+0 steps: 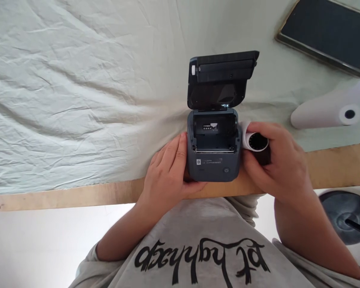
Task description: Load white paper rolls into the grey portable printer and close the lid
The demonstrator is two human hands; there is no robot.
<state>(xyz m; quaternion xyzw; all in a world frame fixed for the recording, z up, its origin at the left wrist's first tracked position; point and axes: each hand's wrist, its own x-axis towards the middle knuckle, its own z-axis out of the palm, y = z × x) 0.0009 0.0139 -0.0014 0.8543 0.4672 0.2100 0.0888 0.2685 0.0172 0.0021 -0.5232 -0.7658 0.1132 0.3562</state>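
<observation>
A dark blue-grey label printer stands near the table's front edge with its black lid raised and its inner compartment showing, no roll in it. My left hand is wrapped round the printer's left side, fingers pressed together along it and thumb at its front. Just right of the printer, my right hand holds a small white paper roll with a black core, the thumb and fingers closed round it. The roll is beside the printer, outside its compartment.
A larger white roll lies on the pale cloth at the right. Beyond it, at the top right, is a dark phone. A wooden edge runs along the front, and a round black base is below right.
</observation>
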